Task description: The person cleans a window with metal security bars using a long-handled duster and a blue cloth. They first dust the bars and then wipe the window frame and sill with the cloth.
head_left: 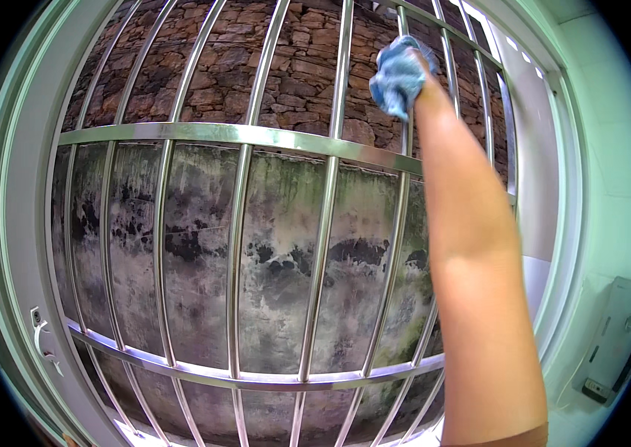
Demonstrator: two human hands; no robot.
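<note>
My right arm reaches up from the lower right, and my right hand (pixel 425 68) is closed on a crumpled light-blue cloth (pixel 396 80). The cloth is bunched over an upright metal bar (pixel 403 186) of the window grille, above its middle crossbar (pixel 285 139). Most of my fingers are hidden behind the cloth and the hand itself. No part of my left hand can be made out.
Shiny upright bars and a lower crossbar (pixel 256 383) fill the window opening. Beyond stands a stained concrete wall (pixel 278 216) under rough brown stonework (pixel 308 67). A white frame (pixel 14 201) with a latch (pixel 40 339) borders the left; a grey-white box (pixel 619 335) hangs at right.
</note>
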